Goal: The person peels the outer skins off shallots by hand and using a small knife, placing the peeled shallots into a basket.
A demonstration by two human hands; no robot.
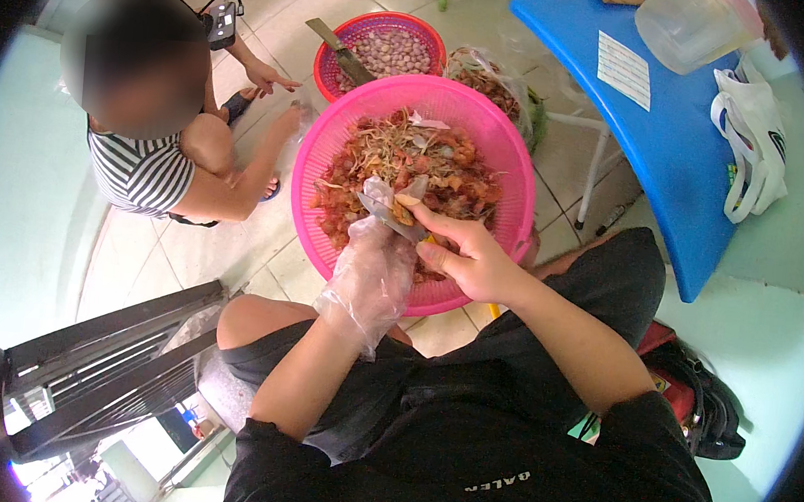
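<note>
My left hand (pixel 377 249), in a clear plastic glove, is closed around a small orange-brown shallot (pixel 402 214). Its fingers hide part of the shallot. Bare, my right hand (pixel 468 252) grips a small knife (pixel 391 219) by its yellow handle, index finger stretched along the shallot. The blade lies across the gloved fingers, against the shallot. Both hands are over a large pink plastic basket (pixel 309 174). Dry reddish-brown skins and stringy roots (pixel 409 150) fill its bottom.
Beyond stands a red basket (pixel 439 40) of peeled shallots (pixel 391 51), a cleaver (pixel 346 55) across its rim. Beside it is a plastic bag of unpeeled shallots (pixel 490 89). Another person (pixel 142 170) squats at left. A blue table (pixel 660 157) is at right; a dark metal gate (pixel 107 363) at lower left.
</note>
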